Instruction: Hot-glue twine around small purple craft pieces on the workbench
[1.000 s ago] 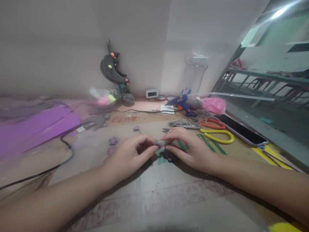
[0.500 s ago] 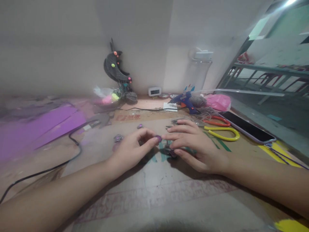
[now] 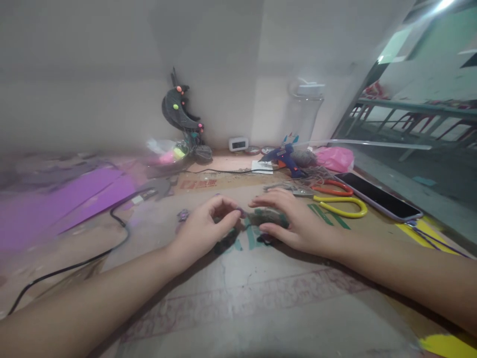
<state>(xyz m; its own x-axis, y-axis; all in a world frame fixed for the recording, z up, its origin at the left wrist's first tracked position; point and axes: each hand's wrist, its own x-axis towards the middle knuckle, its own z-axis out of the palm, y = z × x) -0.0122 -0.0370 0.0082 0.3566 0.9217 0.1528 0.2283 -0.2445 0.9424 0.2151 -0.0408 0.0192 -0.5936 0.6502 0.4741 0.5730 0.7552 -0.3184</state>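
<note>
At the middle of the work board, my left hand [image 3: 203,223] is closed, with thumb and index finger pinching a small purple piece [image 3: 241,212]. Its exact kind is too small and blurred to make out. Just to the right is my right hand [image 3: 298,221], its fingers curved and apart from the thumb, and I see nothing held between them. Below the right thumb a small dark piece [image 3: 264,239] lies on the board, partly hidden. A small grey and purple ornament [image 3: 183,215] sits behind the left hand's knuckles.
Pliers with red and yellow handles [image 3: 341,205] lie beside a phone [image 3: 378,196] at right. A blue glue gun [image 3: 285,159], a small digital clock [image 3: 238,144] and a dark crescent ornament [image 3: 179,110] stand at the back. Purple sheets [image 3: 89,199] and a black cable [image 3: 74,262] lie left.
My right hand's fingers have drawn back and curled slightly, uncovering more of the board between the hands. My left hand keeps its pinch on the purple piece, which is now less visible.
</note>
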